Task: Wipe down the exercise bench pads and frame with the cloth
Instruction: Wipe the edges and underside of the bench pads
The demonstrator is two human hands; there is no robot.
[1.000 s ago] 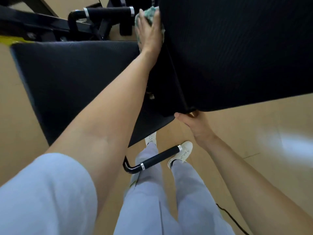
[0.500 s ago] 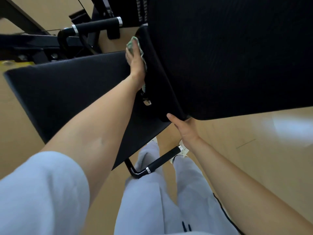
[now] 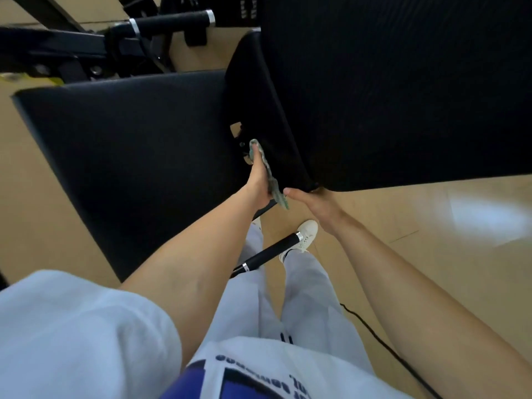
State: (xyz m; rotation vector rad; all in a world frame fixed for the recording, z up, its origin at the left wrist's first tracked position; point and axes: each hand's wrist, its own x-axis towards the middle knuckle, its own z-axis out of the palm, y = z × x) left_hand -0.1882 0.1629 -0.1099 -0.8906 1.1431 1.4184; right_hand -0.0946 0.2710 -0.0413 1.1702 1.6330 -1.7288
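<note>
The left hand (image 3: 260,180) is laid flat, fingers together, pressing the green cloth (image 3: 267,174) against the side edge of the raised back pad (image 3: 403,90). The cloth runs lengthwise along that edge, its tail hanging past the wrist. The right hand (image 3: 313,203) cups the pad's lower corner, fingers hidden beneath. The seat pad (image 3: 129,145) lies to the left.

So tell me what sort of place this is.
Most likely a gym: a black padded bench pad, grip-covered handle bars on a black steel frame, and a bare wooden floor.
</note>
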